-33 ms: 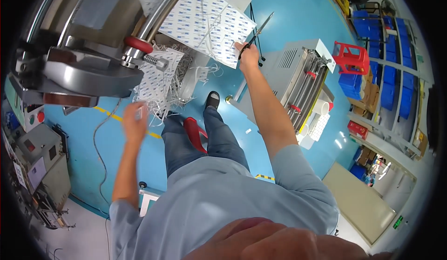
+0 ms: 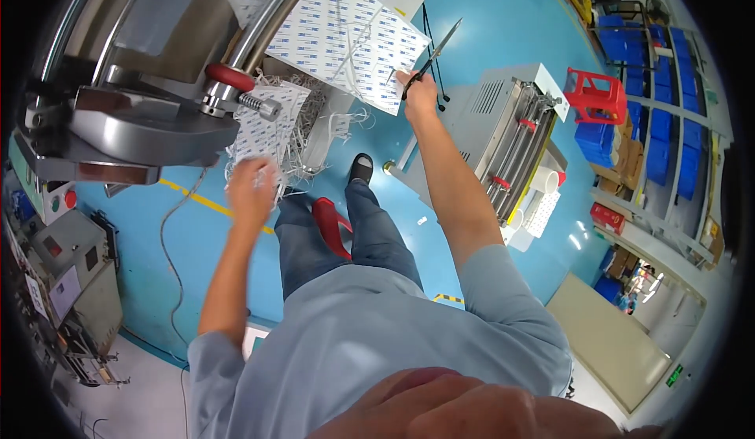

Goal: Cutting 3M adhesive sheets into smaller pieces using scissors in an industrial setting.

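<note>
Black-handled scissors are in my right hand, blades pointing up and away to the right. The same hand's fingers meet the near right corner of a white sheet printed with blue marks; whether they pinch it I cannot tell. My left hand is smeared by motion, so its fingers do not read clearly. It is over the lower edge of a tangle of thin white strips and a smaller printed sheet piece.
Close on the left stands a roller machine with a steel shaft and red collar. Farther right are a grey machine with rollers, a red stool and shelves of blue bins. A cable lies on the blue floor.
My left hand has moved right and slightly up, toward the white strips. My right hand and the scissors have stayed nearly in place.
</note>
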Available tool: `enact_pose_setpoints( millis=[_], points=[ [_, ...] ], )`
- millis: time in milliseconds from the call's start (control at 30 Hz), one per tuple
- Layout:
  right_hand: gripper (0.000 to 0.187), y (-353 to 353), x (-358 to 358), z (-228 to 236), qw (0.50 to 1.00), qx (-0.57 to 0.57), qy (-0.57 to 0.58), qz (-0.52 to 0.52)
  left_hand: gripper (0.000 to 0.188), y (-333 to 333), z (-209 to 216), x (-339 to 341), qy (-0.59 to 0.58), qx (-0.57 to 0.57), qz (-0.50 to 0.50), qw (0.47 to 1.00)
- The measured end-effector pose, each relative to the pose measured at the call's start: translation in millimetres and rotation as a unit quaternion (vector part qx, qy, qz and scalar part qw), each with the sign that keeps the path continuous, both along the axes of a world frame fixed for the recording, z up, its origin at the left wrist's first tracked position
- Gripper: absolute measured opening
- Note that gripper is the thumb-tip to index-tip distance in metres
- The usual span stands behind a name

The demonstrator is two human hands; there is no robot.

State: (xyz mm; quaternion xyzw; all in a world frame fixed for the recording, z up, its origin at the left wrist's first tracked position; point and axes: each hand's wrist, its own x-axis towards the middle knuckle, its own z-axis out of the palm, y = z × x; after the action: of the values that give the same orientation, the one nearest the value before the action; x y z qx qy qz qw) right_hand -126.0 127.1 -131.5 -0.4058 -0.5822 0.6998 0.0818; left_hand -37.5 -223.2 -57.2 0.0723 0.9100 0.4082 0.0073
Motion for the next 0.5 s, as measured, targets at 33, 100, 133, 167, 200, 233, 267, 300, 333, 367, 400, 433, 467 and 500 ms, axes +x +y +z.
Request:
enact_pose_setpoints(
  millis=[33,100,133,167,200,233,267,300,333,367,400,433,467,500],
  points=[
    [0.027,4.6,2.4,-3.8,1.000,-0.005,0.001,-0.008,0.017,51.7,13.5,-20.5,-0.005,0.055,-0.012,0.998],
    [0.027,11.3,4.7,-11.1,1.000,-0.010,0.001,-0.003,0.033,127.4,13.1,-65.0,0.015,0.060,-0.004,0.998],
    [0.027,6.5,4.5,-10.0,0.998,-0.050,0.023,-0.001,0.045,150.0,16.4,-85.9,0.025,0.058,0.005,0.998],
    [0.027,4.3,4.2,-8.7,0.998,-0.059,0.026,-0.002,0.047,171.9,11.9,-104.5,0.041,0.011,0.036,0.998],
    [0.027,4.4,4.1,-7.8,0.997,-0.074,0.033,-0.007,0.050,187.4,6.2,-121.0,0.057,-0.034,0.065,0.996],
    [0.027,7.6,4.5,-9.2,0.995,-0.087,0.039,-0.013,0.050,195.8,1.8,-134.7,0.060,-0.040,0.060,0.996],
    [0.027,12.6,5.3,-13.7,0.995,-0.092,0.042,-0.019,0.048,204.5,-1.0,-146.0,-0.056,-0.053,0.054,0.996],
    [0.027,16.0,5.8,-17.5,0.994,-0.098,0.050,-0.010,0.046,211.0,-3.5,-155.2,-0.171,-0.068,0.048,0.982],
    [0.027,18.3,5.6,-21.1,0.993,-0.105,0.058,-0.001,0.046,213.0,-8.0,-162.5,-0.166,-0.076,0.044,0.982],
    [0.027,17.5,5.1,-23.0,0.992,-0.113,0.062,-0.004,0.041,208.5,-20.5,-168.9,-0.174,-0.116,0.016,0.978],
    [0.027,15.4,5.7,-23.5,0.990,-0.126,0.060,-0.004,0.037,202.3,-29.8,-171.7,-0.182,-0.155,-0.011,0.971],
    [0.027,12.7,4.2,-23.6,0.989,-0.139,0.058,-0.002,0.031,195.1,-38.9,-170.4,-0.187,-0.099,0.020,0.977],
    [0.027,17.7,5.8,-29.8,0.988,-0.143,0.061,-0.009,0.031,196.9,-34.2,-169.3,-0.184,-0.105,0.014,0.977],
    [0.028,21.9,7.6,-35.7,0.986,-0.151,0.062,-0.004,0.030,197.4,-29.3,-167.3,-0.175,-0.093,-0.003,0.980]
  ],
)
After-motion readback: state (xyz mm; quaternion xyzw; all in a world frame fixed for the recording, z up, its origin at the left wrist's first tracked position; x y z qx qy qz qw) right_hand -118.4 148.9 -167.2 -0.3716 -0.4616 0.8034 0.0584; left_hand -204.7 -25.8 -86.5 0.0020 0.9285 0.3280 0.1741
